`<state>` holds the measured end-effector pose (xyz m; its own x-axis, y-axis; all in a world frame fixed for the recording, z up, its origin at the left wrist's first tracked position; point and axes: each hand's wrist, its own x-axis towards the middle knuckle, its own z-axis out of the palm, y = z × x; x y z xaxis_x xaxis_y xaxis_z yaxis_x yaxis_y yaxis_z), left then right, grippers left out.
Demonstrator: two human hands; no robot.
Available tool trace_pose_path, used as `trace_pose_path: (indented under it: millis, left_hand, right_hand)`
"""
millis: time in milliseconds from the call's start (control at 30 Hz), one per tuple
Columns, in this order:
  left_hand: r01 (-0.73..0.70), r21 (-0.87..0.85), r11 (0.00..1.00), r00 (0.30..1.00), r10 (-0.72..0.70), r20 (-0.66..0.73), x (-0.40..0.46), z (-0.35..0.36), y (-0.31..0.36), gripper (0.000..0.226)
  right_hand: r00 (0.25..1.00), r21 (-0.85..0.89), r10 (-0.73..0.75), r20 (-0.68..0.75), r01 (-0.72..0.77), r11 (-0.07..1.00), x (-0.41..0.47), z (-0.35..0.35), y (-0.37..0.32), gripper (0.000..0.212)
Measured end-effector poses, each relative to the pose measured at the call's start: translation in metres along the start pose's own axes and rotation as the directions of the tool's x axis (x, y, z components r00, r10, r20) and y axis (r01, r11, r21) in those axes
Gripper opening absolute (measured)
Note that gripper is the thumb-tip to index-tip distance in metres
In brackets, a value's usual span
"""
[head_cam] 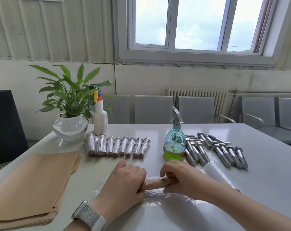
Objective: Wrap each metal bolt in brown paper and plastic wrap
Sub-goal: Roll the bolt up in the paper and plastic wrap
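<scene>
A bolt wrapped in brown paper (155, 183) lies across a sheet of clear plastic wrap (159, 200) near the table's front edge. My left hand (124, 179) grips its left end and my right hand (178, 175) grips its right end. A stack of brown paper sheets (32, 185) lies at the left. Several finished wrapped bolts (116, 146) stand in a row behind my hands. Several bare metal bolts (216, 150) lie at the right. The plastic wrap roll (218, 174) lies just right of my right forearm.
A teal spray bottle with green liquid (174, 139) stands just behind my right hand. A white spray bottle (100, 116) and a potted plant in a glass bowl (70, 125) stand at the back left. Grey chairs (196, 109) line the far side of the white table (265, 180).
</scene>
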<state>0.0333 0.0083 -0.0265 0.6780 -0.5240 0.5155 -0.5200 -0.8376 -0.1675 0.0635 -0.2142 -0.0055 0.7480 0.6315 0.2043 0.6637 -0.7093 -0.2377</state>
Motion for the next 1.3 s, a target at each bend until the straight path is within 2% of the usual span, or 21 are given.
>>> trace_pose_path:
  millis: [100,200,367,467,567,667,867,1033,1300]
  left_hand:
    - [0.002,-0.052,0.999,1.000,-0.001,0.018,0.001,-0.002,-0.002,0.031]
    - [0.015,-0.102,0.995,0.998,-0.010,0.055,0.001,-0.003,-0.003,0.036]
    - [0.107,-0.131,0.986,0.972,-0.076,0.222,0.003,0.000,-0.003,0.040]
    - [0.144,-0.190,0.971,0.963,-0.093,0.254,0.001,0.003,-0.005,0.044]
    - [0.156,-0.303,0.940,0.971,-0.090,0.220,-0.002,-0.003,-0.013,0.048]
    - [0.196,-0.384,0.902,0.977,-0.145,0.156,-0.003,-0.011,-0.027,0.040]
    - [0.390,-0.454,0.801,0.904,-0.238,0.356,-0.006,-0.013,-0.033,0.055]
    - [0.434,-0.442,0.785,0.865,-0.226,0.449,-0.006,-0.008,-0.030,0.058]
    - [0.537,-0.468,0.702,0.788,-0.221,0.574,-0.007,-0.017,-0.040,0.039]
  right_hand:
    - [0.998,0.077,-0.034,-0.058,0.039,0.996,-0.010,0.006,0.007,0.020]
    - [0.995,0.104,-0.043,-0.094,0.052,0.993,-0.019,0.012,0.013,0.023]
    - [0.987,0.181,0.012,-0.160,0.017,0.983,-0.025,0.019,0.015,0.015]
    - [0.984,0.204,0.020,-0.175,0.016,0.979,-0.025,0.022,0.016,0.012]
    - [0.981,0.236,0.036,-0.189,0.009,0.972,-0.026,0.025,0.017,0.011]
    - [0.978,0.250,0.045,-0.205,0.008,0.968,-0.026,0.026,0.017,0.010]
    - [0.978,0.254,0.056,-0.199,-0.004,0.967,-0.026,0.024,0.016,0.010]
    - [0.982,0.265,0.086,-0.169,-0.039,0.963,-0.027,0.022,0.016,0.011]
    - [0.982,0.297,0.120,-0.147,-0.072,0.952,-0.027,0.023,0.015,0.008]
